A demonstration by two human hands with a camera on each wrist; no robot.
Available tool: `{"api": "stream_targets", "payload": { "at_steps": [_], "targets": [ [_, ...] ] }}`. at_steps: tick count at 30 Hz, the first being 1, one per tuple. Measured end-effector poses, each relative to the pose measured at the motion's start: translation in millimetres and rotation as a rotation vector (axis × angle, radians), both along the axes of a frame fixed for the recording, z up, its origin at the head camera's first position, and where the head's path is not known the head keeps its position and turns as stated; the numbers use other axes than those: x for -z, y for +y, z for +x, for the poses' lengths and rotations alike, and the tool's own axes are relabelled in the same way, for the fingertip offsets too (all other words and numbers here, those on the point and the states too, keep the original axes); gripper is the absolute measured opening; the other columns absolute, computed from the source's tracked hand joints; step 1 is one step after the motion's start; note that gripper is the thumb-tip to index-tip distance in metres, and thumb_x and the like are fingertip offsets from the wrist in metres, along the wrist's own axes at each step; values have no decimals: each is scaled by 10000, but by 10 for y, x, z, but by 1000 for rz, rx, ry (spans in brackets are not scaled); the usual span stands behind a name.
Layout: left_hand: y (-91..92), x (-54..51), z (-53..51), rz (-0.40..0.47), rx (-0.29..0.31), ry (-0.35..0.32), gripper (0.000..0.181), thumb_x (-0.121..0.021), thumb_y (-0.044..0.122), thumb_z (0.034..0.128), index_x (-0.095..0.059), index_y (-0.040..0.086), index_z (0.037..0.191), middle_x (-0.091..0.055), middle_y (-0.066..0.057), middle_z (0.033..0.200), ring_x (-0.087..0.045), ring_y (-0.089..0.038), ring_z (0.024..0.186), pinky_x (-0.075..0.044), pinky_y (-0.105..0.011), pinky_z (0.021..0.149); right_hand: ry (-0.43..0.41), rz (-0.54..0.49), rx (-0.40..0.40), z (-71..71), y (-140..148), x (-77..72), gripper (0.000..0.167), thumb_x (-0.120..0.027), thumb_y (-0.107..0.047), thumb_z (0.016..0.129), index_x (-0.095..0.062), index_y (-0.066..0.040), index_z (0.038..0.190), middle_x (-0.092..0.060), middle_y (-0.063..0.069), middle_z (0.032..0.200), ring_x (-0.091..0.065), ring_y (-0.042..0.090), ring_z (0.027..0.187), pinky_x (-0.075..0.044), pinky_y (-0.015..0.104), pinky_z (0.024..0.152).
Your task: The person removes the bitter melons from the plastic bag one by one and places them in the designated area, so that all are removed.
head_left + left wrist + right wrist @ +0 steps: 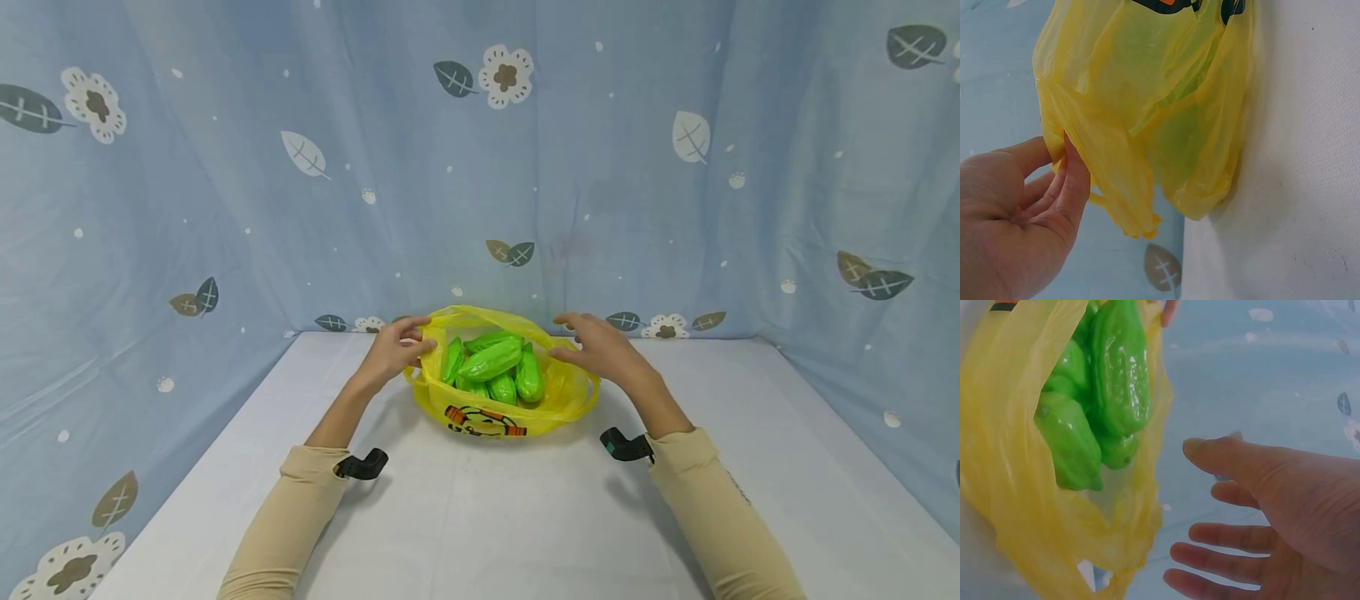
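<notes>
Left hand (1032, 244) pinches the rim of the yellow bag (435, 404) between thumb and fingers; the left wrist view shows this grip directly, plus a loose fold of film hanging beside it. Right hand (1304, 512) is wide, thumb and fingers spread and holding nothing; the right wrist view shows clearance between it and the bag, which the head view does not resolve. The bag sits between both hands, mouth open. Its wall is thin, wrinkled, translucent plastic with a black-and-orange print. Inside, the green pieces (491, 360) are elongated, glossy and ridged, with tapered ends, piled toward the left side. Open white tabletop (480, 517) extends in front of the bag and to either side. Its rear edge meets the blue curtain (600, 208), printed with leaves and flowers, just behind the bag.
</notes>
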State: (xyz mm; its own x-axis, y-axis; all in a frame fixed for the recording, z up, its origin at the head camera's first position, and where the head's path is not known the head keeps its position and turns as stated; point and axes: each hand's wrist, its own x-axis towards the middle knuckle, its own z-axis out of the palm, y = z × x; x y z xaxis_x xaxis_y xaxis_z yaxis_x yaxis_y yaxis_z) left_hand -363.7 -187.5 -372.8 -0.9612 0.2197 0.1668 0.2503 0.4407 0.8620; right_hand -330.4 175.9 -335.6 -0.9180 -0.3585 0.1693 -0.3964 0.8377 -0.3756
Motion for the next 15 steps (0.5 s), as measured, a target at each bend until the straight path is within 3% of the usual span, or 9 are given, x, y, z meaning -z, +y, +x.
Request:
{"api": "stream_targets", "payload": {
  "at_steps": [15],
  "targets": [
    [2, 11, 13, 28, 6, -6, 545, -690, 207, 929, -502, 98, 1429, -547, -184, 1162, -702, -226, 872, -578, -561, 824, -19, -19, -58, -41, -157, 3, 595, -671, -382, 931, -472, -112, 1421, -521, 170, 1411, -537, 352, 1281, -496, 531, 1011]
  ]
}}
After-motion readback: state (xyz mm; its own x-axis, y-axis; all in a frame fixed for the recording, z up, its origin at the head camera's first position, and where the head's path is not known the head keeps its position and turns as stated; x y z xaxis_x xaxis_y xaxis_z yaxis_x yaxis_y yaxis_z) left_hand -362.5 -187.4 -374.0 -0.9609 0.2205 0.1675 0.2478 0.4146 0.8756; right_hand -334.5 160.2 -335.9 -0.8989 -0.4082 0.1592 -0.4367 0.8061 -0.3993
